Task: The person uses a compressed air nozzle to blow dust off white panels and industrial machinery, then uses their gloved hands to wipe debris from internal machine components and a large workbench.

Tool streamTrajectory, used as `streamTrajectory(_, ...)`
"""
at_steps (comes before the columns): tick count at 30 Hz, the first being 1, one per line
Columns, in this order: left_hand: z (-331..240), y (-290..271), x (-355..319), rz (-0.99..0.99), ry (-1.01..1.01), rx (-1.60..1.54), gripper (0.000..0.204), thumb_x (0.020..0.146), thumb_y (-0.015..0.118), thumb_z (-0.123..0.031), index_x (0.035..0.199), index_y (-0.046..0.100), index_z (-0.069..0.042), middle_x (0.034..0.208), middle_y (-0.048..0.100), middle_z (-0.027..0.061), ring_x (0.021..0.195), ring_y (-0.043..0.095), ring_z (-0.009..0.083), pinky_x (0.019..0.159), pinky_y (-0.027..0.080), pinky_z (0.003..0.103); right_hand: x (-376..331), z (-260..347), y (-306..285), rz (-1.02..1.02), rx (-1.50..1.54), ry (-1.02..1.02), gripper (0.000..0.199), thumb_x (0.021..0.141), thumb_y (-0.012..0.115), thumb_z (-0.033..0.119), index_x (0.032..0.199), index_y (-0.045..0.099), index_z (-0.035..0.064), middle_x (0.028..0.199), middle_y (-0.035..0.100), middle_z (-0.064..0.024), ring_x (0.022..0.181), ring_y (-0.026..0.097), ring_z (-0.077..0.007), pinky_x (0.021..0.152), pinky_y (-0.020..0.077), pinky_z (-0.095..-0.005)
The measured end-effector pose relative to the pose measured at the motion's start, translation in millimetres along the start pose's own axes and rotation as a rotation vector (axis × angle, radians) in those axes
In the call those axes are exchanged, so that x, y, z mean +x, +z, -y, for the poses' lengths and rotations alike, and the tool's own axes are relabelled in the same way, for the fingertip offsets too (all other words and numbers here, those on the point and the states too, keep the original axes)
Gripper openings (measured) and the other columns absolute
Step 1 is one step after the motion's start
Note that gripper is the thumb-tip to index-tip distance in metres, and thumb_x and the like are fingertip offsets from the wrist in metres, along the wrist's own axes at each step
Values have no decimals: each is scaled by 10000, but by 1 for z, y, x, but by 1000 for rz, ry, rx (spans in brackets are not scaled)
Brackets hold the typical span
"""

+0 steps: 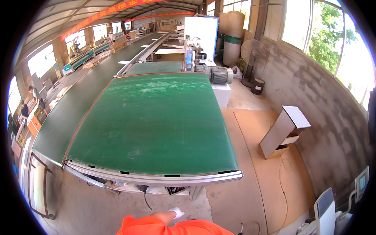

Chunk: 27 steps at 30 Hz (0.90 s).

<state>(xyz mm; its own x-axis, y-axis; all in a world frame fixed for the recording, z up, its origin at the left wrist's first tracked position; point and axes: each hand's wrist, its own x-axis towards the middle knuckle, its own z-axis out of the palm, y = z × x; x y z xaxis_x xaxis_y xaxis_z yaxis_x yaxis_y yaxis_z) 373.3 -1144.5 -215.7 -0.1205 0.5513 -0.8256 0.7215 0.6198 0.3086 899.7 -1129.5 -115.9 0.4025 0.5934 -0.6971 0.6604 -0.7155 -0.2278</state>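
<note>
My left hand [177, 212], in a white glove, is low in front of my orange shirt [172, 229], with the bare forearm coming from the left sleeve. It is apart from the conveyor and over the concrete floor. Its fingers are too small and bunched to make out, and nothing plainly shows in it. My right hand is out of view. Ahead lies a wide conveyor with a green belt [156, 125], dusted white toward its far end. A metal rail [152, 179] runs along its near edge.
A longer dark green conveyor [74, 105] runs alongside at left. A motor [221, 75] juts from the machine at the far right corner. A small cabinet [276, 133] stands on brown boards by the right wall. A cable [282, 184] trails there. Other people work far left.
</note>
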Motion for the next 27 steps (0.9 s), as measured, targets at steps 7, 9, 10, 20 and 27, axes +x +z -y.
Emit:
streamTrajectory(7,-107,-25,23,-48,205,152,581,941,505,-516,1165,724,-26,1250,674,220,1187,622,412,1016,478,465,28,-47,-17,-625,848,75,337,841,691,333,974,710,23,728,646,-76,689,605,-220,681,510,-409)
streamTrajectory(9,-126,-22,26,-42,267,181,571,938,524,-497,1143,720,-2,1229,679,231,1192,621,396,1013,479,457,14,-42,-76,-780,853,175,364,857,671,379,1007,708,49,823,675,-112,791,633,-281,746,514,-436)
streamTrajectory(10,-101,-33,49,-124,364,406,545,927,561,-468,1117,719,18,1210,683,241,1165,632,396,1006,479,464,9,-28,-103,-796,876,198,378,864,660,402,1023,707,62,870,690,-130,842,647,-312,778,516,-450)
streamTrajectory(20,-312,65,36,224,494,732,497,914,480,-445,997,717,-16,1060,712,226,1013,662,409,919,486,475,-13,-215,-203,-1123,958,676,430,874,623,496,990,660,84,902,718,-215,910,687,-440,820,523,-531)
streamTrajectory(27,-545,156,71,260,743,851,507,904,467,-447,932,713,-5,960,720,241,937,667,401,875,478,499,-49,-283,-162,-1320,1138,883,345,886,722,328,931,659,-9,789,700,-145,737,680,-298,722,505,-440)
